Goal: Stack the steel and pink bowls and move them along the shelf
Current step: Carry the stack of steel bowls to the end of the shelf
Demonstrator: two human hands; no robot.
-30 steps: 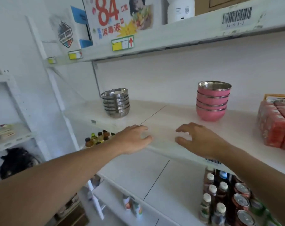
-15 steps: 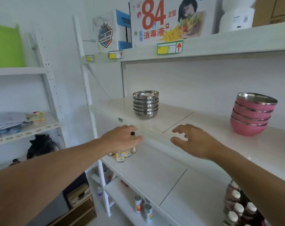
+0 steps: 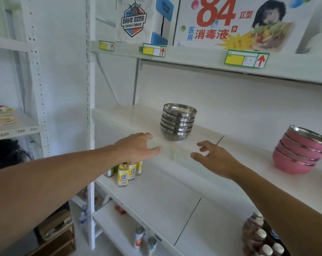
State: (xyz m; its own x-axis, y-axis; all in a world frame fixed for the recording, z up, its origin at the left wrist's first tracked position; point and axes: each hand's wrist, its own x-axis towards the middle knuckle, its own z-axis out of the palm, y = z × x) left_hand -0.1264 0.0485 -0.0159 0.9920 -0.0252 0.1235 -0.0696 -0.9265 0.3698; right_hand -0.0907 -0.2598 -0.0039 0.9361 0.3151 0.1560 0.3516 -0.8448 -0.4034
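Pink bowls (image 3: 300, 154) cut off at right — both hands' (image 3: 136, 147) (image 3: 214, 157) grip released, empty.

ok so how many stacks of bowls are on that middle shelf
2: the steel bowls stand toward the left just beyond both hands, the pink bowls at the right edge; more may sit out of view.

Both hands (image 3: 138, 147) (image 3: 214, 157) have moved nearer the steel bowls (image 3: 177, 124), empty.
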